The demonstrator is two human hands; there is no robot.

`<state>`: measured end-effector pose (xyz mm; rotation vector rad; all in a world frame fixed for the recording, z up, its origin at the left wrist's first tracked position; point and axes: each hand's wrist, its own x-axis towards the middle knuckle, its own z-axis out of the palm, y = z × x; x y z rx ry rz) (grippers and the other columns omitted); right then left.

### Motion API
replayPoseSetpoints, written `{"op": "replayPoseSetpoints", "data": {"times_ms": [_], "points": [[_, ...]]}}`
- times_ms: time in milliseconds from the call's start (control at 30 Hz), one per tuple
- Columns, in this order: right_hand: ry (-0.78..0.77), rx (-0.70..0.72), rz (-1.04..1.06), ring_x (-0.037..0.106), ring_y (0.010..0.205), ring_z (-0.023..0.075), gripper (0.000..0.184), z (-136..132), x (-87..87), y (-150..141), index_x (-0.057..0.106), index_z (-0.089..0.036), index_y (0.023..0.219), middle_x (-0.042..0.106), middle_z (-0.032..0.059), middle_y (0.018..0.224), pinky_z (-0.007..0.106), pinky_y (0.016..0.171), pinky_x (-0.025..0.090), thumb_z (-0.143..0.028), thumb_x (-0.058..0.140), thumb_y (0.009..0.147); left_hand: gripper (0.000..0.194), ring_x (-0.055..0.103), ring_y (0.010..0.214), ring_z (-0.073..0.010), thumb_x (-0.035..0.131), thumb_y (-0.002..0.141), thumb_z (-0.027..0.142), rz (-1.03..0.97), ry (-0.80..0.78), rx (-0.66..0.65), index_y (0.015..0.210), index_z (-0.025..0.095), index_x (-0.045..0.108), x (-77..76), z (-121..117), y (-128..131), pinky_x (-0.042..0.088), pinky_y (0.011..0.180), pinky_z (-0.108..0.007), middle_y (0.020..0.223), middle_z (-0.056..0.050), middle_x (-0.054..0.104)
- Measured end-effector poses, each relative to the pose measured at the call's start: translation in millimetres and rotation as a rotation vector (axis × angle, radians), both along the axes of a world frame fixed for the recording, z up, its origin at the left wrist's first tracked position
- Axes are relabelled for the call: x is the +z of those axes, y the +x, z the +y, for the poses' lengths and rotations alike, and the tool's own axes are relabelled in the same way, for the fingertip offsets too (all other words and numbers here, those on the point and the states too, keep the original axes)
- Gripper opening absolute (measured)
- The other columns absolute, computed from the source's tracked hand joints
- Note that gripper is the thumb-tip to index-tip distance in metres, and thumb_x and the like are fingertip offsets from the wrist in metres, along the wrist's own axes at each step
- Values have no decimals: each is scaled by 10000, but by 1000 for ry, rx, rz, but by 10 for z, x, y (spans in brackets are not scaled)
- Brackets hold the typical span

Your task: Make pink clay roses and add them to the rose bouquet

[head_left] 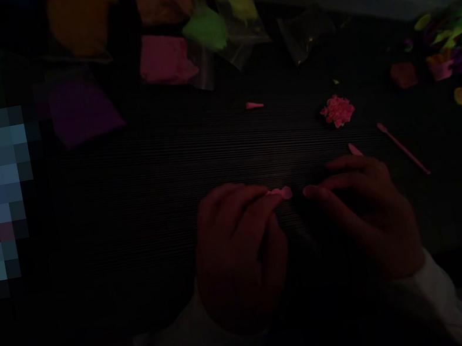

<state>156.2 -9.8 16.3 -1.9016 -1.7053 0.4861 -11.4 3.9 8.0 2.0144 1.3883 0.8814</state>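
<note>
In dim light, my left hand (242,248) is closed in a pinch on a pink scalloped strip of modelling clay (287,192), whose wavy end sticks out past the fingertips. Just to the right, my right hand (366,208) pinches a small rounded pink clay piece (307,190) between thumb and forefinger. A dark gap separates the two pieces. Behind the right fingers shows the tip of a pink clay tool (354,149), the rest of it hidden. Beyond that hand lies a ruffled pink clay cluster (337,111).
A pink stick tool (403,148) lies at right, a small pink piece (254,105) farther back. Bagged clay lines the back: purple (83,110), pink (166,59), green (206,29), yellow (238,5), orange (78,27). Colourful clay shapes (455,50) crowd the far right. A pixelated patch covers the left edge.
</note>
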Motion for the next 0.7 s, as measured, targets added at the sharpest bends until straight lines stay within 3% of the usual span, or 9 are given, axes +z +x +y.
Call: {"op": "replayPoseSetpoints", "data": {"times_ms": [200, 700], "points": [[-21, 39, -73, 454, 970, 209, 82, 55, -51, -60, 603, -224, 755, 510, 26, 988, 402, 838, 354, -258, 592, 681, 293, 412, 1035, -269, 537, 662, 157, 188, 39, 0, 943, 200, 611, -30, -17, 46, 356, 872, -456, 1037, -52, 559], [-50, 60, -121, 442, 971, 225, 75, 58, -43, -74, 588, -223, 748, 497, 31, 1011, 410, 830, 337, -259, 584, 682, 327, 398, 1043, -291, 530, 666, 190, 204, -35, -33, 985, 224, 591, -49, -55, 57, 367, 847, -479, 1081, -59, 523]]}}
